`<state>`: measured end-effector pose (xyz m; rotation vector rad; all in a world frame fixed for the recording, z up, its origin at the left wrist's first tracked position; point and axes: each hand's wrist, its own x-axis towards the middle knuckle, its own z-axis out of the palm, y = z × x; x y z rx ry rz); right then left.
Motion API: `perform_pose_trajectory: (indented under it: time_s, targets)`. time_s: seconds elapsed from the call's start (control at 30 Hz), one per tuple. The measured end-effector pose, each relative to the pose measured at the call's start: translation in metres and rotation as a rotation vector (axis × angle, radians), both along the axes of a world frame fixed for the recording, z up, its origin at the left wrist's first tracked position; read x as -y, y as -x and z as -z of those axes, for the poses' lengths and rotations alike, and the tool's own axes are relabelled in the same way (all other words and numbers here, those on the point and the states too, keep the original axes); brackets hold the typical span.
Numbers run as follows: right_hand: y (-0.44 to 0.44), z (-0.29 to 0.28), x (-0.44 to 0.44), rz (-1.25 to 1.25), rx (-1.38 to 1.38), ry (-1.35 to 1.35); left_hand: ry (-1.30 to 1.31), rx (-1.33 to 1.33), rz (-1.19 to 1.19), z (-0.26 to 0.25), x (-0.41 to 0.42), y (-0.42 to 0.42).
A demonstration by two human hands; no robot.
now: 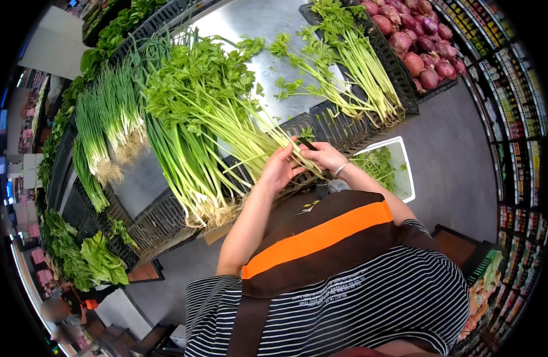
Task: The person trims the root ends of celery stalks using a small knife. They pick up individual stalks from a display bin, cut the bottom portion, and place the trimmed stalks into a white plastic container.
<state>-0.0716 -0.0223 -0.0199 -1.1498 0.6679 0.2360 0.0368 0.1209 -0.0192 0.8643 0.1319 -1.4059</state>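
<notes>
Before my body, my left hand (279,167) holds a few thin celery stalks (280,131) near their lower ends, leaves pointing away from me. My right hand (324,156) is closed around a narrow black strip or handle (306,143) beside the same stalks; what exactly it is, I cannot tell. Under and left of the held stalks lies a large heap of leafy celery (202,89). Next to it is a bunch of thick green onions (180,169) with pale roots. Another celery bunch (367,71) lies beyond my right hand on a black slatted rack (336,131).
A white bin (405,172) with green trimmings stands right of my right forearm. Red onions (421,40) fill a crate at the upper right. Thinner scallions (109,116) lie left, near leafy greens (102,259). Bare metal (274,67) shows behind. People (71,308) are far lower left.
</notes>
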Motion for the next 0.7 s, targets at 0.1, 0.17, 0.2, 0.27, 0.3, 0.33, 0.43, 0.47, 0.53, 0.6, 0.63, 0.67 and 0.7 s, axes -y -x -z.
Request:
perform_pose_trajectory:
  time_s: [0.1, 0.17, 0.2, 0.27, 0.3, 0.33, 0.43, 0.47, 0.53, 0.6, 0.63, 0.67, 0.7]
  targets:
    - [0.005, 0.001, -0.001, 0.043, -0.006, 0.117, 0.083, -0.037, -0.007, -0.002, 0.002, 0.004]
    - [0.006, -0.001, 0.003, 0.027, 0.011, 0.208, 0.081, -0.050, -0.015, -0.004, 0.004, 0.006]
    - [0.005, -0.006, 0.007, -0.003, 0.012, 0.240, 0.079, -0.058, -0.013, -0.004, 0.003, 0.007]
    - [0.008, -0.019, 0.010, -0.036, -0.007, 0.284, 0.073, -0.051, -0.010, -0.001, 0.001, 0.008]
    - [0.009, -0.019, 0.011, -0.019, -0.011, 0.285, 0.071, -0.036, -0.010, 0.002, 0.001, 0.008]
    - [0.010, -0.019, 0.013, -0.001, -0.015, 0.285, 0.070, -0.022, -0.009, 0.005, 0.001, 0.008]
    - [0.013, -0.020, 0.018, 0.041, -0.015, 0.265, 0.061, 0.001, -0.006, 0.006, 0.000, 0.012]
    - [0.013, -0.020, 0.021, 0.054, -0.013, 0.254, 0.056, 0.013, -0.006, 0.007, 0.000, 0.012]
    - [0.013, -0.026, 0.022, 0.075, 0.008, 0.232, 0.045, 0.039, -0.006, 0.010, 0.000, 0.012]
    - [0.012, -0.020, 0.024, 0.116, 0.035, 0.203, 0.031, 0.040, -0.017, 0.010, 0.000, 0.013]
    - [0.013, -0.019, 0.024, 0.137, 0.049, 0.189, 0.024, 0.041, -0.021, 0.010, 0.000, 0.013]
    - [0.015, -0.019, 0.025, 0.146, 0.049, 0.168, 0.030, 0.038, -0.023, 0.011, 0.000, 0.014]
    - [0.016, -0.020, 0.025, 0.156, 0.050, 0.156, 0.035, 0.036, -0.027, 0.011, -0.001, 0.013]
